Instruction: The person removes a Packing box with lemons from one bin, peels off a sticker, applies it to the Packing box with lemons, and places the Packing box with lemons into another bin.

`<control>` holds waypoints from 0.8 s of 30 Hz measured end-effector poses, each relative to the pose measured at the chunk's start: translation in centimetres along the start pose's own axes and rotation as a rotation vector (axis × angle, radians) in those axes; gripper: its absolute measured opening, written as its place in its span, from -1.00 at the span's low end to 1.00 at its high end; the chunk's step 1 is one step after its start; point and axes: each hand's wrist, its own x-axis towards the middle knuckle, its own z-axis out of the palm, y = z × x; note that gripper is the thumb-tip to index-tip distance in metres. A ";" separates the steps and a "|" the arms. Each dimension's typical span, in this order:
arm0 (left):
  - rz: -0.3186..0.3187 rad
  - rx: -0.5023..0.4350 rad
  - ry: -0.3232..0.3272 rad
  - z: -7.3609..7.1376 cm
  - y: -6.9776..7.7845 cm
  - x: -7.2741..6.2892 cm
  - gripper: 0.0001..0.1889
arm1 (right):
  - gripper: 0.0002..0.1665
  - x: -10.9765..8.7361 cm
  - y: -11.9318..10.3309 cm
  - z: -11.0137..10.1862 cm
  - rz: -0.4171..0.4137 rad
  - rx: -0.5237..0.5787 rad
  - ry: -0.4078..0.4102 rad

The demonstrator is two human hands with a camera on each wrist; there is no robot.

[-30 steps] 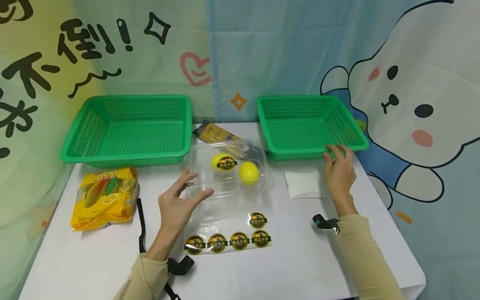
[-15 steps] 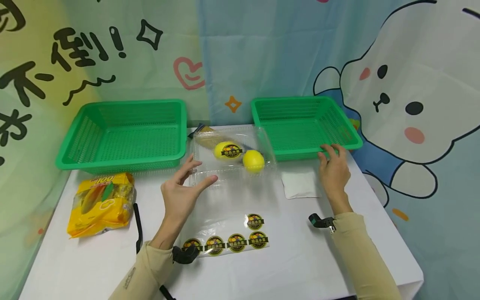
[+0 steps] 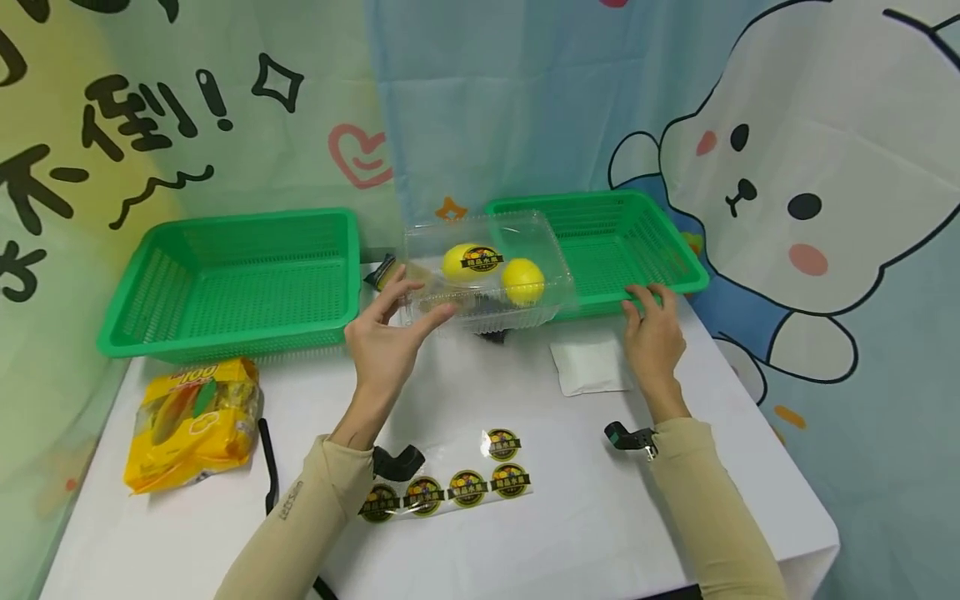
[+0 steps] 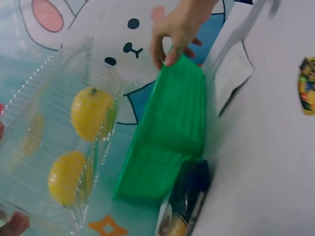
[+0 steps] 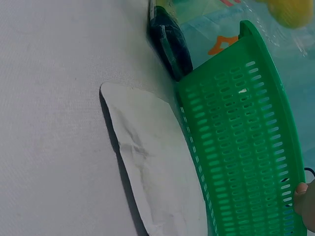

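My left hand [image 3: 386, 342] grips the left side of a clear plastic clamshell box [image 3: 491, 292], thumb at the front and fingers behind. Two yellow lemons [image 3: 522, 282] lie inside it, seen through the wall in the left wrist view as well. A round dark fruit sticker [image 3: 482, 259] is on the lid, in front of one lemon. The box is held up off the table and overlaps the left part of the right green basket [image 3: 630, 254]. My right hand [image 3: 656, 342] pinches that basket's front rim, its thumb outside the wall [image 5: 300, 189].
A larger green basket [image 3: 228, 292] stands at the back left. A yellow mango bag [image 3: 195, 425], a white packet [image 3: 591, 367] and a clear sheet with several stickers [image 3: 468, 487] lie on the table. Behind the box is a pasta pack [image 4: 184, 196]; a black strap [image 3: 268, 471] lies at left.
My left hand has lifted the box off the table and carried it back and to the right, toward the right basket. My right hand stays on the basket rim. The head view has shifted.
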 end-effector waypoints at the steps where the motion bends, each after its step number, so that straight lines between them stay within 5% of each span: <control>1: 0.001 -0.006 -0.001 0.4 0.1 0.3 -0.54 | -0.66 0.0 0.0 -0.1 0.002 0.001 -0.002; 11: 0.013 0.006 -0.011 5.0 0.2 3.0 -0.54 | -0.67 0.0 -0.1 -0.4 0.011 -0.012 -0.011; 24: -0.057 -0.068 -0.041 10.0 -0.5 5.1 -0.52 | -0.67 -0.2 -0.3 -0.5 0.004 -0.027 -0.024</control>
